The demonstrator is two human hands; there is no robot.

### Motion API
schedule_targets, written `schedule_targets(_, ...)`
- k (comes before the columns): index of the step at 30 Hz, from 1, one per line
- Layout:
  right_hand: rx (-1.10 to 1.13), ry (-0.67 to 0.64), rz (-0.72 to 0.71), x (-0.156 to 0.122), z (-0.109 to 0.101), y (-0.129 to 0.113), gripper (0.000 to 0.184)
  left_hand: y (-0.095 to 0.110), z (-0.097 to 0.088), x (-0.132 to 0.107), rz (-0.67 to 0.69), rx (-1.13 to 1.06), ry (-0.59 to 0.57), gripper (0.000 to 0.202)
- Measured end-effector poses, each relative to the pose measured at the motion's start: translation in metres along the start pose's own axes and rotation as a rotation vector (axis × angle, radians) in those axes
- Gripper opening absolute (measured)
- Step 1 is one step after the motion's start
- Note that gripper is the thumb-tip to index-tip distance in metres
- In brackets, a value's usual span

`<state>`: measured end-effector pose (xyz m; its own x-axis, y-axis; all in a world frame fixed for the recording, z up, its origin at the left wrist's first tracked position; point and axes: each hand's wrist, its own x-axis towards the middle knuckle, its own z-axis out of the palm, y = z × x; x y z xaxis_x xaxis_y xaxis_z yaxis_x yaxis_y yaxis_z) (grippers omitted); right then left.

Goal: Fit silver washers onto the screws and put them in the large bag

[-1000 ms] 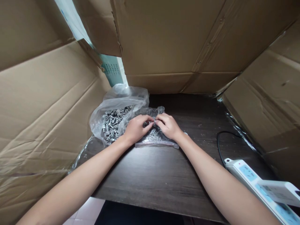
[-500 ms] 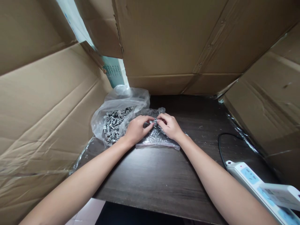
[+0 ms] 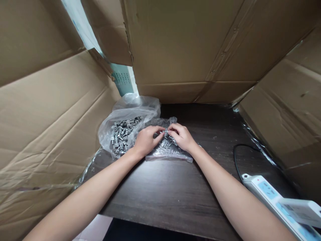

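Note:
Between the fingertips of both hands is a small silvery screw point(image 3: 166, 131), partly covered by the fingers. My left hand point(image 3: 147, 140) pinches it from the left with thumb and forefinger. From the other side my right hand point(image 3: 182, 136) closes its thumb and fingers on it. Beneath the hands lies a clear plastic bag point(image 3: 170, 156) with several small shiny metal pieces point(image 3: 165, 144) on or in it. Left of my left hand, a larger translucent bag point(image 3: 105, 132) stands open, full of metal bolts point(image 3: 122, 134).
A dark wooden table point(image 3: 160, 190) carries the bags. Cardboard walls point(image 3: 175, 50) enclose it at the back and both sides. At the right front lies a white power strip point(image 3: 265, 190) with a plugged-in adapter point(image 3: 301, 209) and a black cable point(image 3: 234, 157).
Both hands stay together over the clear bag, with the screw still between the fingertips. The whole view has shifted slightly, so things appear a little lower.

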<state>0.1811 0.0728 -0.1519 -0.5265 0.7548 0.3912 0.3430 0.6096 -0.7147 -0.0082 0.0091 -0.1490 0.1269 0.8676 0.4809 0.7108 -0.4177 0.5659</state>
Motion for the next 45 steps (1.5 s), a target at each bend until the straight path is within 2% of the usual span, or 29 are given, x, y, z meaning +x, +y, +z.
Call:
schedule_targets(6, -0.035, -0.021, -0.032, 0.0006, -0.0002, -0.0020, 0.032, -0.0002, 0.0006, 0.0001, 0.007, -0.009, 0.006, 0.014)
schedule_targets(8, -0.021, -0.003, -0.053, 0.0006, -0.0002, -0.0024, 0.030, 0.0006, 0.0002, 0.0003, 0.011, -0.016, 0.006, 0.013)
schedule_targets(11, 0.012, 0.023, -0.051, 0.0001, 0.0000, -0.0028, 0.014, 0.0020, -0.0004, 0.0005, 0.010, -0.024, 0.010, 0.012)
schedule_targets(13, 0.011, 0.018, -0.040, -0.0002, 0.0003, -0.0033, 0.011, 0.0023, -0.0004, 0.0006, 0.003, -0.027, 0.007, 0.012)
schedule_targets(20, -0.035, -0.018, -0.016, 0.0001, 0.0006, -0.0047, 0.032, 0.0008, 0.0003, 0.0001, -0.010, -0.021, 0.006, 0.012)
schedule_targets(26, 0.021, -0.017, 0.013, 0.0000, -0.0001, -0.0021, 0.013, 0.0012, 0.0001, 0.0001, -0.017, -0.029, 0.007, 0.011)
schedule_targets(28, 0.020, -0.022, -0.006, 0.0000, -0.0001, -0.0015, 0.014, 0.0007, 0.0007, 0.0000, -0.016, -0.031, 0.006, 0.011)
schedule_targets(33, 0.008, -0.040, -0.028, 0.0004, -0.0005, -0.0029, 0.033, -0.0002, 0.0016, -0.0002, -0.006, -0.036, 0.006, 0.011)
schedule_targets(40, 0.053, -0.008, -0.033, -0.0003, -0.0006, -0.0027, 0.011, 0.0001, 0.0014, -0.0001, 0.002, -0.039, 0.020, 0.010)
schedule_targets(42, 0.042, -0.015, -0.047, -0.0003, 0.0001, -0.0013, 0.012, -0.0004, 0.0019, -0.0001, 0.003, -0.039, 0.020, 0.010)
schedule_targets(45, 0.035, -0.034, -0.047, 0.0001, 0.0011, 0.0002, 0.023, -0.0007, 0.0024, 0.0000, 0.015, -0.038, 0.015, 0.010)
